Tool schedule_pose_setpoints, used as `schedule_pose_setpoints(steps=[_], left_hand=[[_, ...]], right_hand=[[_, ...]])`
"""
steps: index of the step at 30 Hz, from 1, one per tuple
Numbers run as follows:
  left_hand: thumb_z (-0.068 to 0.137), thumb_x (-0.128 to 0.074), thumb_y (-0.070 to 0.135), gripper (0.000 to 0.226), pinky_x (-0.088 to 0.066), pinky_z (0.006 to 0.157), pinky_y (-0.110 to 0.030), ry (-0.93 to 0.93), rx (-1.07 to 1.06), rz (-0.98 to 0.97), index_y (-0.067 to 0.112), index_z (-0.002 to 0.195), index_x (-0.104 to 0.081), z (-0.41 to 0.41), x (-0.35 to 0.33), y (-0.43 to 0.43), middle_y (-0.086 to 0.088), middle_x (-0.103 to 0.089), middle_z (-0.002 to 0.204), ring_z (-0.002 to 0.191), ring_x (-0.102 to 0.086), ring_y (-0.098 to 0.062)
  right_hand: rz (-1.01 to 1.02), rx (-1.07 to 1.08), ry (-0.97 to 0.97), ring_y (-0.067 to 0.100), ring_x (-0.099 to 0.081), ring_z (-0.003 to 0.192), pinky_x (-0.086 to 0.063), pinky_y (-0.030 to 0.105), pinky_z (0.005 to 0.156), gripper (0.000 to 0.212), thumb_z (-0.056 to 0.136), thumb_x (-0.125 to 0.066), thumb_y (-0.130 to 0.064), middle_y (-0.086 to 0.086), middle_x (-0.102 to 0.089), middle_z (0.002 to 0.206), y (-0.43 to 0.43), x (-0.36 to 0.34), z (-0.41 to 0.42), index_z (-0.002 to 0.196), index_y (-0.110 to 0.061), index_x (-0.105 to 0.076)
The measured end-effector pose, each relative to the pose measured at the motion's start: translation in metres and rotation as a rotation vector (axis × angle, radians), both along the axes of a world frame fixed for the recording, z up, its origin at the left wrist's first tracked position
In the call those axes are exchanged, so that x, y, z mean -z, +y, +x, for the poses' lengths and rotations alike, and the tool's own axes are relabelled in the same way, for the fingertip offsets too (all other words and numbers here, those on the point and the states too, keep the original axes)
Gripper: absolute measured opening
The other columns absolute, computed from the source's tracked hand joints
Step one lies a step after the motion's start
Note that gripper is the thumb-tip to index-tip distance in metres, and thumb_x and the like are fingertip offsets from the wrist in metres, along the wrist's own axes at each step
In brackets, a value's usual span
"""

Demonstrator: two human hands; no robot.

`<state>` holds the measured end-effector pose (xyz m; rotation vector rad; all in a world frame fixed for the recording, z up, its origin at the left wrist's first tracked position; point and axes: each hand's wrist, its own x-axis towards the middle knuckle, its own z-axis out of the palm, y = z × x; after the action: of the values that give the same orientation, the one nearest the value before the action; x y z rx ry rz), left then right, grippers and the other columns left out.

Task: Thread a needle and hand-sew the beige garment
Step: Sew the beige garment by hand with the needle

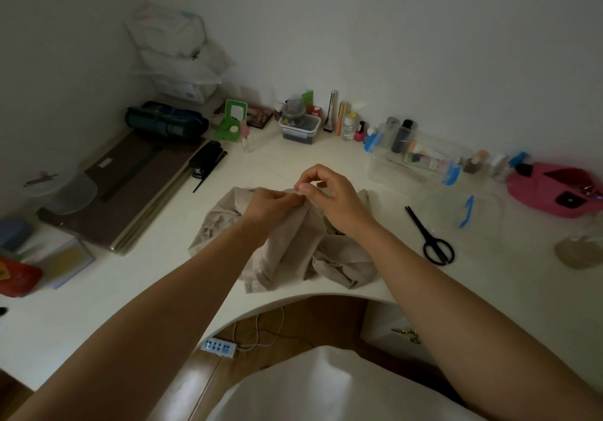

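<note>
Head view, scissors [430, 236] right of garment [293, 251]

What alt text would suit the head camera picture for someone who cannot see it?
Two bare hands meet over a crumpled beige garment on a white desk: the left hand pinches the fabric, the right hand curls its fingers beside it. Black scissors lie to the right.

Beige garment [287, 251]; black scissors [430, 236]; pink pouch [548, 192]; white desk [98, 283].

Home desk [98, 306] cluttered with nail polish [360, 131].
</note>
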<state>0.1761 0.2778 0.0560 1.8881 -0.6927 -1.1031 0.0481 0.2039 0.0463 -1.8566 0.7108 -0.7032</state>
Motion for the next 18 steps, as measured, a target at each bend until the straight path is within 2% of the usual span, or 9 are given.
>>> schedule_pose_setpoints(steps=[2, 4, 7, 10, 12, 14, 16, 18], left_hand=[[0.088, -0.067, 0.033, 0.016, -0.046, 0.048, -0.011, -0.037, 0.010, -0.013, 0.018, 0.081, -0.068, -0.002, -0.004, -0.003, 0.003, -0.063, 0.073, 0.068, -0.057, -0.007], [0.088, -0.068, 0.031, 0.016, -0.046, 0.053, -0.014, -0.092, 0.019, -0.001, 0.017, 0.081, -0.070, -0.004, -0.004, -0.005, 0.004, -0.062, 0.071, 0.067, -0.057, -0.007], [0.088, -0.068, 0.027, 0.018, -0.049, 0.063, -0.022, -0.139, -0.036, 0.029, 0.015, 0.074, -0.068, -0.002, 0.006, -0.004, 0.002, -0.061, 0.071, 0.070, -0.058, -0.013], [0.087, -0.069, 0.028, 0.020, -0.046, 0.058, -0.020, -0.105, -0.072, 0.032, 0.016, 0.071, -0.065, 0.000, 0.013, -0.002, 0.000, -0.060, 0.076, 0.071, -0.056, -0.012], [0.086, -0.071, 0.027, 0.018, -0.047, 0.058, -0.019, -0.099, -0.076, 0.022, 0.011, 0.079, -0.069, 0.002, 0.013, -0.003, -0.001, -0.062, 0.077, 0.071, -0.058, -0.012], [0.084, -0.072, 0.027, 0.022, -0.052, 0.063, -0.023, -0.100, -0.094, 0.005, 0.006, 0.090, -0.073, 0.004, 0.012, -0.002, -0.004, -0.065, 0.081, 0.075, -0.061, -0.015], [0.084, -0.071, 0.027, 0.023, -0.057, 0.075, -0.032, -0.102, -0.118, -0.007, 0.005, 0.092, -0.073, 0.007, 0.013, -0.001, -0.009, -0.069, 0.087, 0.084, -0.065, -0.022], [0.086, -0.069, 0.026, 0.022, -0.057, 0.083, -0.039, -0.114, -0.135, -0.024, 0.004, 0.090, -0.073, 0.009, 0.015, 0.002, -0.013, -0.070, 0.092, 0.091, -0.066, -0.026]], right_hand=[[0.049, 0.038, -0.070, 0.006, -0.065, 0.090, -0.048, 0.018, 0.086, 0.005, 0.097, -0.055, -0.009, -0.003, -0.068, 0.089, 0.002, 0.001, -0.003, 0.096, -0.009, -0.060], [0.092, 0.107, -0.139, 0.008, -0.066, 0.087, -0.051, 0.019, 0.084, 0.005, 0.098, -0.054, -0.008, 0.004, -0.069, 0.088, 0.004, 0.000, -0.007, 0.097, -0.007, -0.058], [0.108, 0.193, -0.239, 0.016, -0.067, 0.087, -0.053, 0.028, 0.088, 0.007, 0.099, -0.052, -0.010, 0.008, -0.068, 0.086, 0.000, -0.009, -0.010, 0.098, -0.005, -0.057], [0.211, 0.331, -0.382, 0.014, -0.066, 0.072, -0.057, 0.029, 0.082, 0.010, 0.104, -0.045, -0.016, 0.004, -0.059, 0.078, -0.010, -0.018, -0.011, 0.100, -0.009, -0.052], [0.310, 0.522, -0.473, 0.005, -0.054, 0.055, -0.057, 0.027, 0.066, 0.010, 0.105, -0.041, -0.017, 0.001, -0.049, 0.074, -0.021, -0.017, -0.018, 0.099, -0.016, -0.049], [0.332, 0.785, -0.486, 0.003, -0.046, 0.053, -0.048, 0.022, 0.054, 0.012, 0.105, -0.038, -0.018, -0.001, -0.047, 0.076, -0.033, -0.010, -0.028, 0.098, -0.020, -0.047], [0.265, 1.060, -0.464, 0.006, -0.048, 0.064, -0.043, 0.019, 0.058, 0.009, 0.104, -0.037, -0.016, 0.001, -0.052, 0.086, -0.044, -0.005, -0.042, 0.101, -0.016, -0.046], [0.194, 1.236, -0.463, 0.007, -0.050, 0.072, -0.040, 0.014, 0.061, 0.008, 0.104, -0.037, -0.013, 0.002, -0.053, 0.096, -0.052, -0.004, -0.056, 0.103, -0.012, -0.045]])
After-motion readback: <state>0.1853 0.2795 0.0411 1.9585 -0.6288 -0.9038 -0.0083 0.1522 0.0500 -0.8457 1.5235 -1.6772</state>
